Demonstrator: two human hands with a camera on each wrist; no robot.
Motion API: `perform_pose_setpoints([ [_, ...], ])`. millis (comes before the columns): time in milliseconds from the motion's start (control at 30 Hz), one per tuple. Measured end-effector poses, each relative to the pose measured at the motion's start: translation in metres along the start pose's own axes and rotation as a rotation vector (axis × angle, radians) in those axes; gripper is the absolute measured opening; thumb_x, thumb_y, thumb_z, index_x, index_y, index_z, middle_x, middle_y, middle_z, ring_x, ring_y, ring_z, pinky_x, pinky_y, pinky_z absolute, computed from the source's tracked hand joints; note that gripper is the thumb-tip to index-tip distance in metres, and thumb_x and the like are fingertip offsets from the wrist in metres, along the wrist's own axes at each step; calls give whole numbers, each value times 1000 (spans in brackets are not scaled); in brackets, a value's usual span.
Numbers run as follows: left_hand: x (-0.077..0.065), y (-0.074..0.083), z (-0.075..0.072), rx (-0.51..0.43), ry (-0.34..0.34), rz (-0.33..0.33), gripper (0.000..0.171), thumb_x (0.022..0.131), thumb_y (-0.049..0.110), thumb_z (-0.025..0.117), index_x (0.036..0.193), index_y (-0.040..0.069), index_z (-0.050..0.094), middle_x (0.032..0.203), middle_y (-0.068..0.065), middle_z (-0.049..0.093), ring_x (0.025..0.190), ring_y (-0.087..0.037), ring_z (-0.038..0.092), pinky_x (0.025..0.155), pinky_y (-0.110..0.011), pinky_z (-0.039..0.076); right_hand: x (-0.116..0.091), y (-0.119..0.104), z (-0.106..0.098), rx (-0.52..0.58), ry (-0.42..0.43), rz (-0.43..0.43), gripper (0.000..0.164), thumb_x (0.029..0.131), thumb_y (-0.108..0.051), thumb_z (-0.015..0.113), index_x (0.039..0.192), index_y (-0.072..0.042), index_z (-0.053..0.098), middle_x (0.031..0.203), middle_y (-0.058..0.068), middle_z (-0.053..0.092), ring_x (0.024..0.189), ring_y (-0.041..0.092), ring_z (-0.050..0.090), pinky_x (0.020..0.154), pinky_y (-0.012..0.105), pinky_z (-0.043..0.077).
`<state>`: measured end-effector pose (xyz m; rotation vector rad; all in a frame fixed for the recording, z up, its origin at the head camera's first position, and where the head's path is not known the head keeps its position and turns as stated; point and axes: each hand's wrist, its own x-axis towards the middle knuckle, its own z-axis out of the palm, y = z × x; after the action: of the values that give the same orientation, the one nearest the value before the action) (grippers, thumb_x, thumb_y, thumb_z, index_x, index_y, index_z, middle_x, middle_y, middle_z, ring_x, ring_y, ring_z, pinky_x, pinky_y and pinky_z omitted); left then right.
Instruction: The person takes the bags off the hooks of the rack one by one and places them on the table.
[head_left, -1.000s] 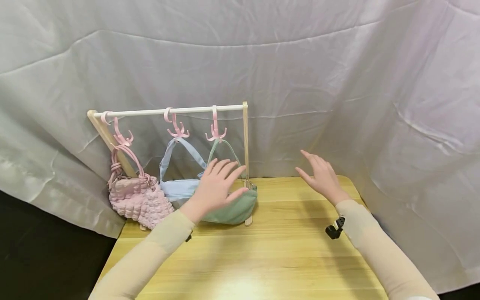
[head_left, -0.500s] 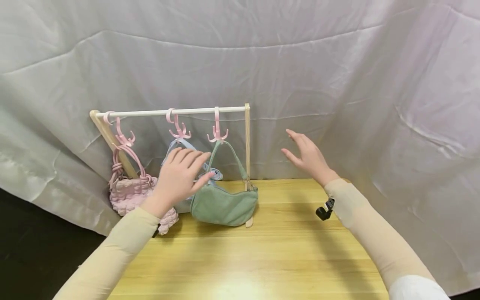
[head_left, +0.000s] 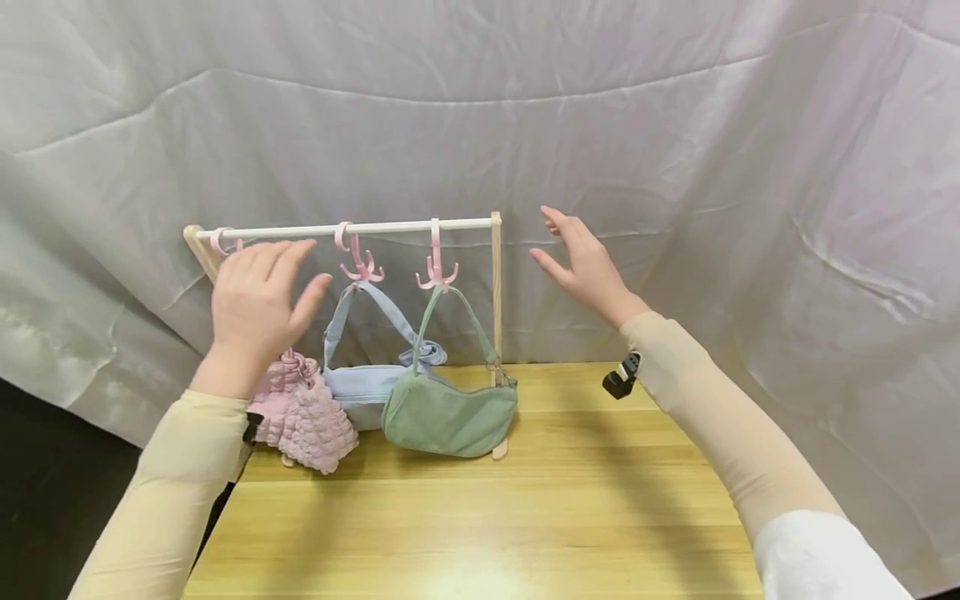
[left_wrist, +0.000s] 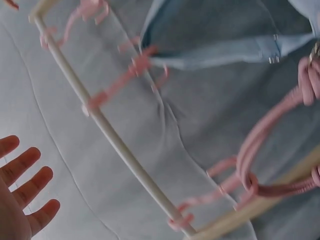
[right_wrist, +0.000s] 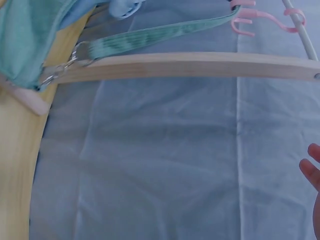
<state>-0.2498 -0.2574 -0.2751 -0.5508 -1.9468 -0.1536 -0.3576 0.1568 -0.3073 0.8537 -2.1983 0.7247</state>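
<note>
My left hand [head_left: 255, 308], fingers extended and empty, is raised in front of the left end of a small garment rack [head_left: 300, 232], hiding the hook there. Below it sits a pink puffy handbag [head_left: 315, 421], partly covered; its pink cord handle [left_wrist: 260, 130] loops over a hook in the left wrist view. A light blue bag [head_left: 363, 383] and a green shoulder bag [head_left: 450, 417] hang by their straps from pink hooks [head_left: 437, 267]. My right hand [head_left: 592, 267] hovers, holding nothing, just right of the rack's wooden post [head_left: 497, 292], thumb apart from loosely bent fingers.
A wooden table [head_left: 480, 525] carries the rack, and the bags' bottoms reach down close to its surface. Grey cloth [head_left: 637, 125] hangs behind and at the right side. The rack's wooden foot [head_left: 500, 450] juts forward beside the green bag.
My left hand has moved left and up, from in front of the green bag to the rack's left end. The right hand has moved left and up towards the rack. The bags stay hanging.
</note>
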Motion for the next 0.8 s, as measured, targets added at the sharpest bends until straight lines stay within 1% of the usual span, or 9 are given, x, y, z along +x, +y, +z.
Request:
perform_pose_setpoints([
  [100, 1, -15, -4, 11, 28, -73, 57, 97, 52, 45, 120, 5, 65, 109, -19, 69, 99, -42, 61, 88, -55, 45, 11, -4, 5, 34, -11, 23, 61, 93, -24, 66, 146, -7, 39, 125, 21, 56, 116, 34, 56, 101, 45, 47],
  [200, 2, -27, -7, 26, 50, -131, 57, 97, 52, 44, 120, 4, 64, 110, -20, 68, 101, -42, 59, 87, -57, 44, 21, -9, 11, 70, -21, 40, 62, 93, -24, 66, 146, -6, 39, 125, 22, 55, 116, 34, 56, 99, 45, 48],
  [333, 4, -42, -11, 23, 56, -210, 57, 95, 52, 45, 124, 6, 62, 117, -20, 65, 107, -43, 57, 86, -59, 41, 33, -17, 21, 137, -21, 59, 61, 93, -23, 66, 145, -5, 39, 124, 24, 54, 116, 35, 56, 97, 46, 50],
  [400, 5, -49, -12, 13, 51, -255, 57, 95, 52, 45, 126, 8, 61, 121, -19, 63, 110, -44, 54, 88, -60, 39, 37, -20, 27, 177, -18, 73, 60, 93, -21, 66, 144, -4, 40, 124, 25, 54, 116, 37, 56, 96, 48, 50],
  [533, 8, -63, -14, -15, 62, -338, 56, 92, 51, 48, 128, 9, 60, 126, -20, 61, 115, -45, 50, 96, -59, 37, 44, -27, 38, 223, -18, 118, 58, 94, -22, 65, 144, -4, 41, 126, 24, 53, 117, 36, 55, 96, 49, 50],
  [600, 8, -70, -15, -23, 55, -373, 56, 93, 49, 48, 130, 8, 59, 128, -22, 58, 118, -46, 48, 98, -59, 36, 46, -29, 41, 240, -16, 137, 57, 94, -23, 64, 144, -5, 42, 129, 23, 52, 118, 36, 54, 96, 49, 50],
  [733, 8, -86, -16, -57, 24, -491, 55, 93, 44, 51, 134, 8, 55, 136, -22, 54, 127, -44, 44, 107, -55, 32, 47, -31, 48, 259, 4, 151, 53, 96, -21, 61, 143, -4, 42, 133, 22, 51, 120, 37, 52, 94, 50, 51],
  [800, 6, -94, -16, -70, 6, -577, 53, 95, 42, 50, 137, 10, 54, 140, -20, 51, 131, -42, 42, 111, -52, 30, 48, -31, 52, 271, 18, 157, 51, 98, -19, 58, 143, -3, 43, 133, 22, 51, 120, 36, 53, 93, 49, 52],
])
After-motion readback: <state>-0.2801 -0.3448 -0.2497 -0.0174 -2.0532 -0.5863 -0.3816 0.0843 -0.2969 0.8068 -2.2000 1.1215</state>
